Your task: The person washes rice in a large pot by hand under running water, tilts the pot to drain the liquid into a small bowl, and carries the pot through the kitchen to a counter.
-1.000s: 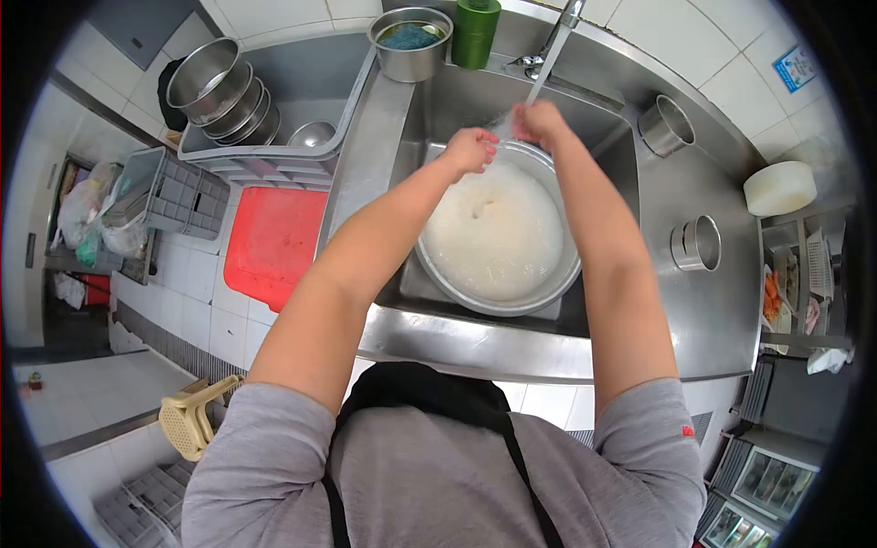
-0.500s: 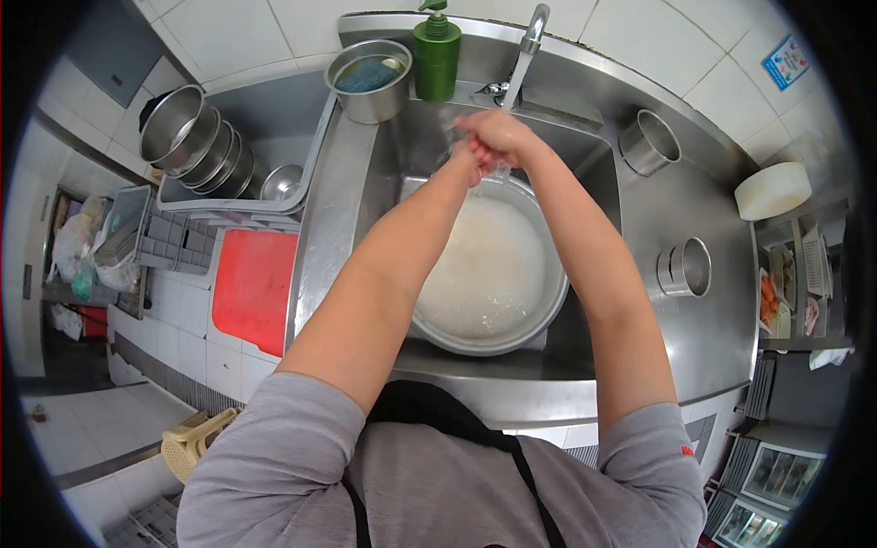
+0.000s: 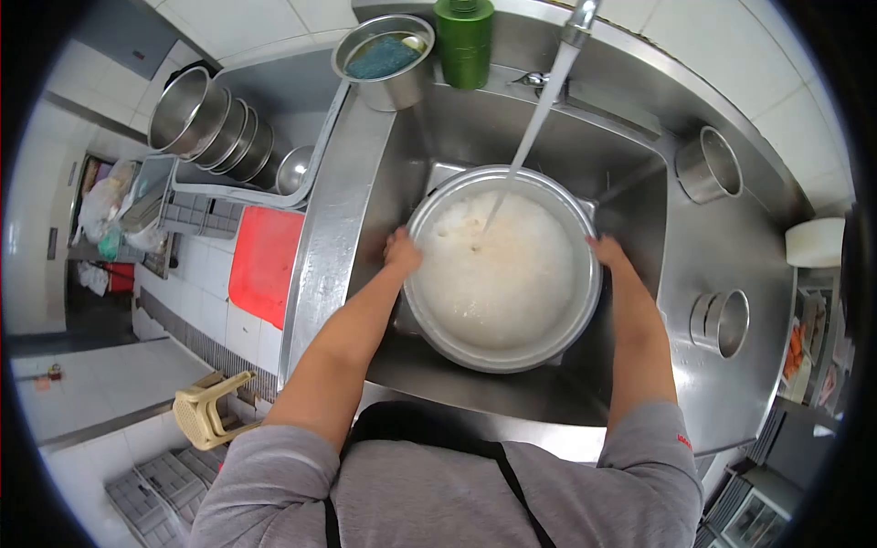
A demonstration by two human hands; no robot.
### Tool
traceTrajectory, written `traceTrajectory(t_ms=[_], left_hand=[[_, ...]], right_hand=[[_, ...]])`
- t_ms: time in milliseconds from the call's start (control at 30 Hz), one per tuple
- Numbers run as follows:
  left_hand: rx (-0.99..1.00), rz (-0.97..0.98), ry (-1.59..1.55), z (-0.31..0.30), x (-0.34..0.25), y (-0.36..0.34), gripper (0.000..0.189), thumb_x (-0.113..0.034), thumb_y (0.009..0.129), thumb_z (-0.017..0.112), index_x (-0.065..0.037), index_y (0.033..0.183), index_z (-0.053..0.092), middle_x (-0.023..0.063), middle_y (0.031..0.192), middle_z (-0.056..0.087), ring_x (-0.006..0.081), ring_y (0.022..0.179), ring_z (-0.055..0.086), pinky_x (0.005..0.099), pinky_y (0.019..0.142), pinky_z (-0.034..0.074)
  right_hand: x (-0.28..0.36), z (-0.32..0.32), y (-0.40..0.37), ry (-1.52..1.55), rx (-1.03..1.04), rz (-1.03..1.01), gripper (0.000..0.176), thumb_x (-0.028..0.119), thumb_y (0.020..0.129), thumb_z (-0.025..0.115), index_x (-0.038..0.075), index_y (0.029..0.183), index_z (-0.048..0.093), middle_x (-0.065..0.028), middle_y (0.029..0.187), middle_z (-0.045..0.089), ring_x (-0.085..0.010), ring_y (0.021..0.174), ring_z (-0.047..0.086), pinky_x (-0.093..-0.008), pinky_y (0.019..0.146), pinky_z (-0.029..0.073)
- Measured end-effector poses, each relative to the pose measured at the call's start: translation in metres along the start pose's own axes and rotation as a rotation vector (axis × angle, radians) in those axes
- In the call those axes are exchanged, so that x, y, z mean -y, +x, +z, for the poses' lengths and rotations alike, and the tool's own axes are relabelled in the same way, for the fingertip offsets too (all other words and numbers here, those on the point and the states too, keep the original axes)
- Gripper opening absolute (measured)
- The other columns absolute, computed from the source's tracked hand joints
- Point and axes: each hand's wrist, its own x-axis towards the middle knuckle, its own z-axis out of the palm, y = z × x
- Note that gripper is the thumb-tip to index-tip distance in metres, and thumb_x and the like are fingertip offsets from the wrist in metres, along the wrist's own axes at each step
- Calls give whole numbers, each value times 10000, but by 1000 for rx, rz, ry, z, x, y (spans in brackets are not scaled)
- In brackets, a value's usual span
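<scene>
A large round metal basin (image 3: 501, 363) stands in the sink (image 3: 466, 388), holding cloudy whitish water (image 3: 498, 283) over what looks like rice. From the tap (image 3: 579, 26) at the back, a stream of water (image 3: 539, 123) falls into it. My left hand (image 3: 400, 251) is closed on the basin's left rim, its fingers partly hidden by the hand itself. On the opposite side my right hand (image 3: 607, 250) grips the right rim, with the fingertips over the edge.
A metal pot (image 3: 384, 68) with a blue-green cloth and a green pump bottle (image 3: 464, 46) stand behind the sink. Metal containers (image 3: 709, 164) sit on the right counter. Stacked bowls (image 3: 196, 119) lie in a grey tub (image 3: 311, 169) at left, above a red panel (image 3: 265, 265).
Both hands were together under the running water above the basin's far edge. They have parted and come down to opposite sides of the rim. The view has shifted.
</scene>
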Motion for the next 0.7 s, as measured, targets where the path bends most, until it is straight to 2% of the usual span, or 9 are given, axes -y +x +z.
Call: traceTrajectory(t_ms=[33, 100, 133, 233, 300, 467, 533, 633, 700], left_hand=[[9, -37, -100, 12, 29, -1, 665, -214, 703, 603, -30, 1236, 250, 209, 1236, 364, 332, 1129, 384, 378, 929, 331], [157, -104, -73, 24, 49, -16, 637, -302, 735, 577, 7, 1215, 296, 221, 1173, 433, 343, 1086, 429, 378, 911, 350], [155, -103, -76, 29, 54, -17, 637, -302, 735, 577, 7, 1215, 296, 221, 1173, 433, 343, 1086, 429, 378, 911, 350], [81, -135, -203, 39, 63, -20, 603, -383, 759, 538, 53, 1147, 384, 239, 1107, 483, 348, 1040, 468, 376, 890, 367], [142, -156, -130, 36, 66, -24, 581, -412, 775, 506, 82, 1074, 449, 258, 1082, 489, 342, 1031, 476, 371, 882, 371], [174, -65, -46, 4, 59, -46, 561, -393, 774, 512, 91, 1053, 461, 268, 1063, 496, 348, 1015, 485, 373, 867, 381], [146, -18, -57, -21, 43, -55, 525, -362, 771, 508, 99, 1020, 478, 277, 1021, 515, 357, 985, 501, 383, 846, 395], [70, 66, -31, -45, 31, -67, 498, -340, 766, 504, 105, 989, 489, 285, 990, 524, 373, 955, 513, 395, 834, 400], [59, 113, -76, -55, 30, -74, 485, -334, 764, 499, 113, 952, 498, 299, 954, 529, 388, 924, 521, 406, 818, 407]], right_hand=[[-14, 11, -4, 98, 149, 72, 780, 590, 753, 422, -105, 1108, 428, -278, 1113, 462, -362, 1059, 447, -372, 910, 340], [-12, 39, -29, 451, -82, 168, 785, 605, 736, 438, -87, 1108, 436, -268, 1096, 480, -356, 1044, 464, -364, 899, 349], [-2, 40, -35, 450, -84, 166, 785, 605, 736, 438, -87, 1108, 436, -268, 1096, 480, -356, 1044, 464, -364, 899, 349], [3, 40, -39, 357, -227, 329, 774, 606, 723, 463, -68, 1104, 446, -246, 1080, 500, -348, 1034, 474, -359, 889, 357], [-9, 50, -32, 428, -146, 279, 802, 614, 708, 482, -62, 1136, 427, -235, 1114, 482, -339, 1061, 454, -349, 904, 346], [-9, 58, -48, 384, -146, 293, 831, 666, 696, 424, -49, 1120, 451, -239, 1140, 456, -350, 1080, 426, -366, 910, 335], [-7, 60, -50, 411, -205, 279, 834, 667, 698, 418, -52, 1119, 453, -239, 1146, 449, -347, 1087, 420, -365, 915, 329], [-3, 67, -65, 418, -183, 374, 838, 660, 708, 411, -58, 1139, 437, -241, 1166, 433, -336, 1112, 399, -357, 930, 315], [-5, 65, -71, 432, -72, 376, 836, 638, 714, 433, -65, 1165, 409, -237, 1196, 410, -322, 1135, 382, -343, 945, 306]])
